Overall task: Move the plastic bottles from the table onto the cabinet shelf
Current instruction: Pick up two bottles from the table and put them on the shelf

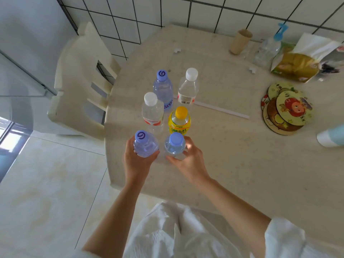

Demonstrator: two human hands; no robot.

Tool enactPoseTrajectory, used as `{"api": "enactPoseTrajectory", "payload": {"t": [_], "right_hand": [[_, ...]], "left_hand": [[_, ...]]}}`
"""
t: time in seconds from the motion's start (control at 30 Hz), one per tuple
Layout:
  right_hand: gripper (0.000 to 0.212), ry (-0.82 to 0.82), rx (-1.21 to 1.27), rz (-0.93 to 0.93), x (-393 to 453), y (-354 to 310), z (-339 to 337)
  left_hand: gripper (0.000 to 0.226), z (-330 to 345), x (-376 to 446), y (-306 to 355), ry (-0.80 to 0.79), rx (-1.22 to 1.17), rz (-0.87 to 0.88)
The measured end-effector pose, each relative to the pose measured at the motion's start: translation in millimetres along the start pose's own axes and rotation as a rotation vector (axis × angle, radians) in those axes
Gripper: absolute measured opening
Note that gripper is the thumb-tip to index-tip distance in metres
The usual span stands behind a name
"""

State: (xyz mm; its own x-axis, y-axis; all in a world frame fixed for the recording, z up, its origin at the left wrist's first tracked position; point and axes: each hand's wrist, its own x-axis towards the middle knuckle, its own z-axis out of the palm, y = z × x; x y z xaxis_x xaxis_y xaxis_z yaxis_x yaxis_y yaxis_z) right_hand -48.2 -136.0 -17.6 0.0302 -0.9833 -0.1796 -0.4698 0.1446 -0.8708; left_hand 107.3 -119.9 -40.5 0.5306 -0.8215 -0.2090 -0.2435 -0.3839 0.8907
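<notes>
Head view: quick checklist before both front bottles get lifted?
1. Left hand wrapped round the swirl-cap bottle: ok.
2. Right hand closed on the plain blue-cap bottle: cannot tell, fingers touch its sides.
3. Both bottles capped: ok.
4. Clearance from the yellow bottle: not ok, right behind.
5. Cabinet shelf in sight: not ok, out of frame.

The single view comes from a camera worn on the person's head; it looks forward and steeply down over the near edge of a round table (232, 164); its wide angle bends the tiled wall at the top and the floor at the left; the forearms enter from the bottom edge, close under the lens; no second view overlaps it.
</notes>
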Motion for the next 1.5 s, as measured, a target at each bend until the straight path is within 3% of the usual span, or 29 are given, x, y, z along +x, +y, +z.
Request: {"api": "enactPoseTrajectory", "payload": {"t": [0.2,0.53,1.03,1.27,1.5], "right_hand": [[0.067,0.009,-0.044,0.009,-4.0,2.3,-9.3],[0.06,-0.127,0.028,-0.02,-39.3,-9.2,-29.1],[0.056,-0.694,0.05,-0.306,-101.5,-6.5,-45.3],[0.067,-1.003,-0.022,-0.417,-174.0,-1.3,-25.9],[0.064,-1.243,-0.097,-0.563,-275.0,0.9,-7.2]], "left_hand": [[0.065,-17.4,-24.0,7.0,0.022,-0.027,-0.039],[0.064,-33.1,-85.7,18.8,0.222,-0.172,-0.132],[0.067,-35.3,-246.4,0.0,0.838,-0.183,-0.331],[0.08,-53.1,-354.5,-25.4,1.127,-0.191,-0.367],[0.071,-69.1,-461.5,-63.2,1.372,-0.322,-0.487]]}}
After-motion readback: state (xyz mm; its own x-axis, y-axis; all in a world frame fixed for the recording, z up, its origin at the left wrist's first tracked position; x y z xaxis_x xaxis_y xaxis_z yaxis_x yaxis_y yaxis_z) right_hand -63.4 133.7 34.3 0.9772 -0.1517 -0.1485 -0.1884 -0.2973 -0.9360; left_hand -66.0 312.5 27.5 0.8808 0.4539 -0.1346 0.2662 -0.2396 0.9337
